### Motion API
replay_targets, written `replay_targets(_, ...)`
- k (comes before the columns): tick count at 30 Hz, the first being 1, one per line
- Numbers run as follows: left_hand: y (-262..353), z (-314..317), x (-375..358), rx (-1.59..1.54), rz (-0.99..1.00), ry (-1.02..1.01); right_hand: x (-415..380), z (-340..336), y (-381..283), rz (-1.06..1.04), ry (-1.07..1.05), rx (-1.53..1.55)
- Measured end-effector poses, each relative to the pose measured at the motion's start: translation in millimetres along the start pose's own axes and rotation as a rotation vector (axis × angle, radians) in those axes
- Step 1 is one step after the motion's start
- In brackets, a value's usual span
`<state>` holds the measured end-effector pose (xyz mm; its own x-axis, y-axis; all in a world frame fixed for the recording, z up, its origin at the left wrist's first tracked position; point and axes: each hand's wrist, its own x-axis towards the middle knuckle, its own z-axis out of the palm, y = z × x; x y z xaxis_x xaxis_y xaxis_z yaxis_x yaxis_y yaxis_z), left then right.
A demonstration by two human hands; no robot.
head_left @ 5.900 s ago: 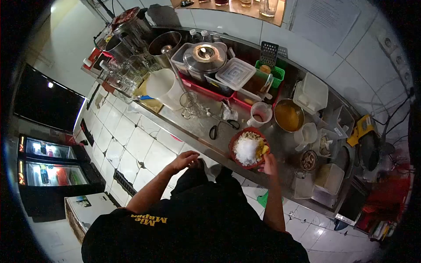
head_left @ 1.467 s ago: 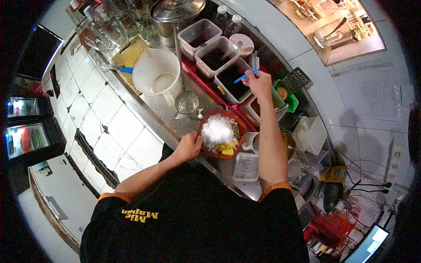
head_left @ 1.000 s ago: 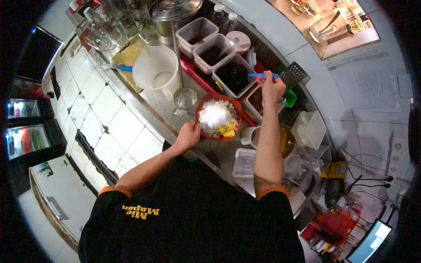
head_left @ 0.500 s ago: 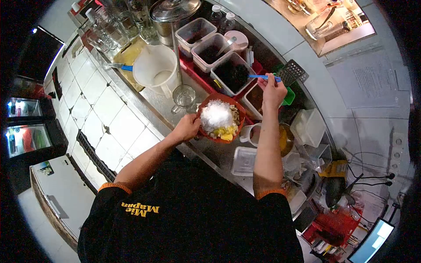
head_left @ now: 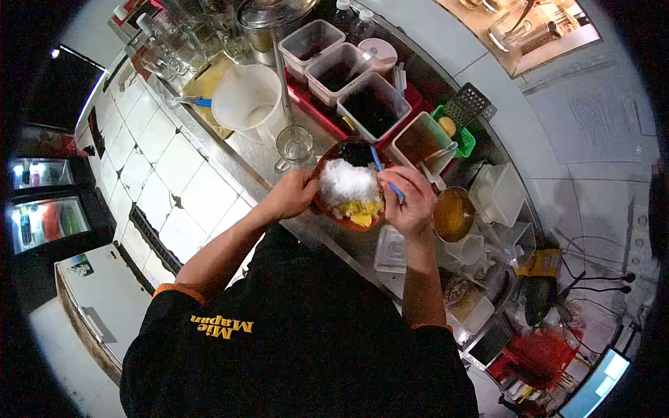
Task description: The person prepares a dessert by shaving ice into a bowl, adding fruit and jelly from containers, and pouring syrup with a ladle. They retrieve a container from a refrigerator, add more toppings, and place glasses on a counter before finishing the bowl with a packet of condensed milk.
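My left hand (head_left: pixel 291 194) grips the near left rim of an orange-brown bowl (head_left: pixel 341 221). White crushed ice (head_left: pixel 347 179) is heaped inside it, with yellow chunks (head_left: pixel 362 212) at the near side and dark pieces (head_left: pixel 355 151) at the far side. My right hand (head_left: pixel 412 200) is closed on a blue-handled spoon (head_left: pixel 377 160), whose lower end is over the bowl's far side by the dark pieces. Just behind the bowl stands a clear plastic tub (head_left: pixel 387 89) with black contents. A glass mug (head_left: pixel 294 144) stands left of the bowl.
More plastic tubs (head_left: pixel 311 28) line a red tray at the back. A white pitcher (head_left: pixel 245 97) stands at the left. To the right are a tub of reddish-brown contents (head_left: pixel 423 143), a green basket (head_left: pixel 463 139), a pan of yellow liquid (head_left: pixel 453 214) and a lidded box (head_left: pixel 390 247).
My right hand has brought the spoon from the black-filled tub down to the bowl. Dark pieces now show at the bowl's far side. My left hand still holds the bowl.
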<state>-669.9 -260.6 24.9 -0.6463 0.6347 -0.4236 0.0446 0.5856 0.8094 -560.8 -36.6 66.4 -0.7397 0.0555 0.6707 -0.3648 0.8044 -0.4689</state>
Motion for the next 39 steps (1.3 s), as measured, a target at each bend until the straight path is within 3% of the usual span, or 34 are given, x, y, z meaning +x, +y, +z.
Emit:
replay_targets(3,1,0,-3,-0.009,0.028,0.003,-6,-12,-8,-0.029,-0.148,0.041)
replay_targets(14,16,4,-17,-0.182,0.082,-0.013,-15,-10,-34,0.046,0.050,0.027)
replay_targets(16,22,3,-17,-0.161,0.059,-0.027,-18,-4,-34,0.066,-0.101,0.143)
replay_targets(20,6,7,-12,-0.127,0.094,-0.042,-19,-10,-33,0.054,0.043,0.118)
replay_targets(23,6,9,-16,-0.221,0.026,-0.095,-22,-15,-29,0.106,-0.103,0.084)
replay_targets(25,7,11,-16,-0.180,0.051,-0.006,-22,-20,-24,0.073,-0.077,0.035)
replay_targets(28,21,6,-24,-0.243,0.053,-0.013,-27,-27,-24,0.147,-0.071,-0.028)
replay_targets(32,15,5,-23,-0.201,0.019,-0.034,-22,-29,-28,0.088,-0.023,-0.063)
replay_targets(34,0,8,-17,-0.136,0.050,-0.024,-20,-29,-28,0.072,-0.231,-0.001)
replay_targets(37,13,7,-22,-0.294,0.018,-0.036,-14,-34,-29,0.069,-0.123,-0.031)
replay_targets(39,20,2,-24,-0.227,0.019,-0.050,-4,-34,-32,0.018,-0.094,-0.021)
